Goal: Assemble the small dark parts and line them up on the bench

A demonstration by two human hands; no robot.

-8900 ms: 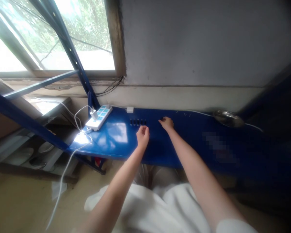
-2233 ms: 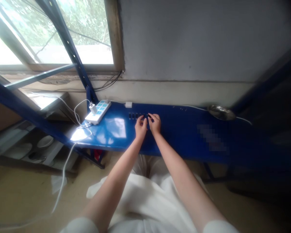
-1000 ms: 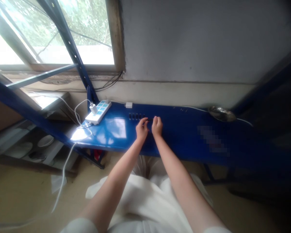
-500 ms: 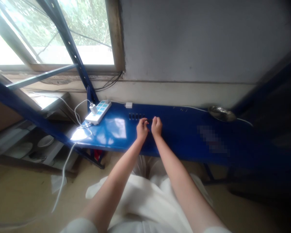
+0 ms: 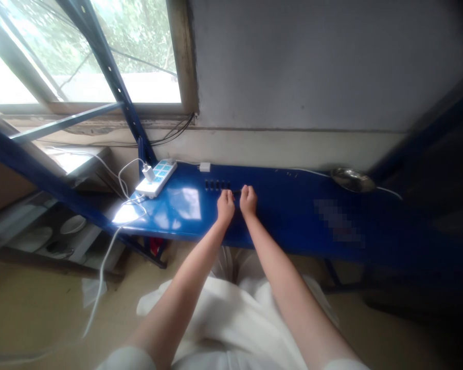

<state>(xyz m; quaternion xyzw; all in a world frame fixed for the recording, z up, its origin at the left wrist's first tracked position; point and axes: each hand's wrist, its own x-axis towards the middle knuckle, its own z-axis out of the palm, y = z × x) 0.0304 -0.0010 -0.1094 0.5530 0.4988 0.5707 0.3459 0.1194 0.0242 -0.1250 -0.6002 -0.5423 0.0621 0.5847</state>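
Over the blue table [image 5: 281,221], my left hand [image 5: 226,205] and my right hand [image 5: 248,199] are close together with fingers closed. A small, thin black piece [image 5: 236,192] spans the gap between them, gripped at both ends. Its exact kind is too small to make out. Just beyond my left hand, several short black pieces [image 5: 212,185] stand out in a row on the tabletop, partly hidden by my fingers.
A white power strip [image 5: 160,177] with a plugged-in charger lies at the left. Behind the row sits a white adapter [image 5: 205,167]. At the back right is a shiny metal bowl [image 5: 353,180] beside a white cable. A blue metal post [image 5: 116,82] rises at left.
The fingers of my left hand have curled in and turned slightly downward, showing more of the row behind. My right hand has barely moved.
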